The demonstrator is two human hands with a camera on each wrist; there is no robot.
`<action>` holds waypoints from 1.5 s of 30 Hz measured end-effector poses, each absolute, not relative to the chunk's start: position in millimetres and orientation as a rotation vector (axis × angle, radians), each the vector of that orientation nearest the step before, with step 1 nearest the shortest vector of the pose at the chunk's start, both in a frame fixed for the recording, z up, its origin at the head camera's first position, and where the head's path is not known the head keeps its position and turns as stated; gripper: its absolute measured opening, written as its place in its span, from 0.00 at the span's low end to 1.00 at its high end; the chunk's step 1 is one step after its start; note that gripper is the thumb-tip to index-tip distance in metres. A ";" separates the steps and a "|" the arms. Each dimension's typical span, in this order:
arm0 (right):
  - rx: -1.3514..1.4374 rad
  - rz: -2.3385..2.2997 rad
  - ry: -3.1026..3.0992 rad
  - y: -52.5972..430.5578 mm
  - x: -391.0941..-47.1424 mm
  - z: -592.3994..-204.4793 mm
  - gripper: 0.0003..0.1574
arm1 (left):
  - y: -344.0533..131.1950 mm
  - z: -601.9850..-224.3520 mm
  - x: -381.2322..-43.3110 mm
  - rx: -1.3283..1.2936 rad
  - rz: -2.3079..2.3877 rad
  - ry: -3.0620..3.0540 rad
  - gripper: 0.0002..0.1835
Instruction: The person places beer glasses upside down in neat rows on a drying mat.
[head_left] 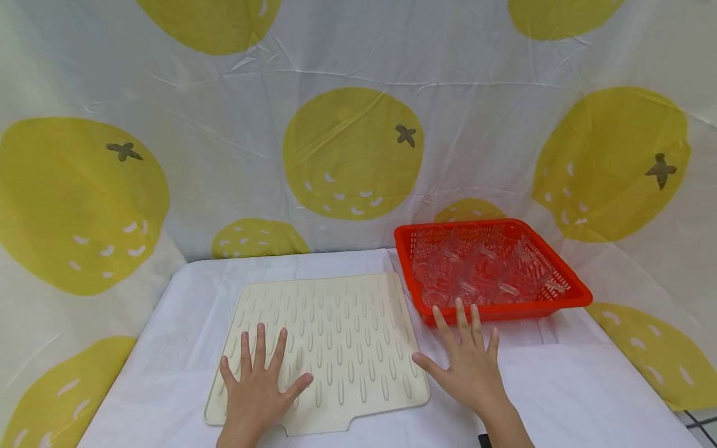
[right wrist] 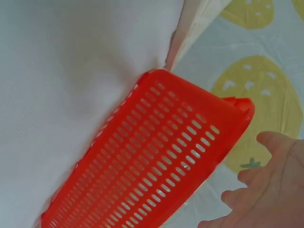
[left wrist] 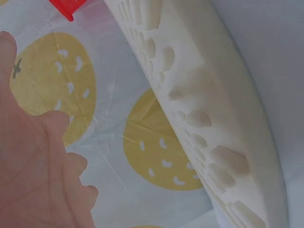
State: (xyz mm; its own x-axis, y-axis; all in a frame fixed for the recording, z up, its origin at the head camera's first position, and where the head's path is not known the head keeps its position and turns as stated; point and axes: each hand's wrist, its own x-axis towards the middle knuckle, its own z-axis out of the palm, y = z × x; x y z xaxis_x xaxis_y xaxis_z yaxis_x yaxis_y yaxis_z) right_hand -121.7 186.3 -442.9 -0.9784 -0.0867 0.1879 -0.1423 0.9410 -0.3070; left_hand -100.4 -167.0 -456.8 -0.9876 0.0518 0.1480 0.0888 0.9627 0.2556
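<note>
Cream ridged mat (head_left: 364,354) lies on the counter, directly in front of the person, its tabbed edge toward them. Taking the mat's middle as the clock's centre, the left grip (head_left: 254,386), a bare hand, is above it at eight o'clock, fingers spread, holding nothing; the left wrist view shows it apart from the mat. At three o'clock, just beyond the mat's edge, the right grip (head_left: 470,367) is also spread and holds nothing, its fingertips near the basket's near rim. Farther off, at two o'clock, stands a red basket (head_left: 498,313) with slotted walls, holding jumbled clear vessels (head_left: 487,267), too overlapped to count.

The basket seems close to the counter's far right corner, so a push could slide it over the edge. Pulling out one vessel might drag or knock its neighbours, since they press together; smooth, see-through sides could also slip.

White cloth covers the counter (head_left: 560,386). Behind hangs a pale curtain (head_left: 476,143) printed with large yellow fruit; at four o'clock, a sliver of tiled floor (head_left: 703,428) shows.
</note>
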 end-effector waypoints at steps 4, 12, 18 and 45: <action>0.182 0.492 -2.926 186.2 -122.6 -441.3 0.61 | -167.0 -457.1 -99.1 -0.103 -0.418 -2.979 0.49; 0.146 0.587 -2.821 183.5 -126.8 -437.4 0.56 | -174.3 -454.5 -95.2 -0.081 -0.386 -2.996 0.49; 0.108 0.739 -2.545 182.6 -135.6 -437.6 0.39 | -197.5 -457.9 -87.6 -0.036 -0.445 -3.003 0.49; -0.043 0.680 -2.748 243.8 -183.9 -408.0 0.28 | -249.7 -475.6 -78.2 -0.079 -0.628 -3.125 0.55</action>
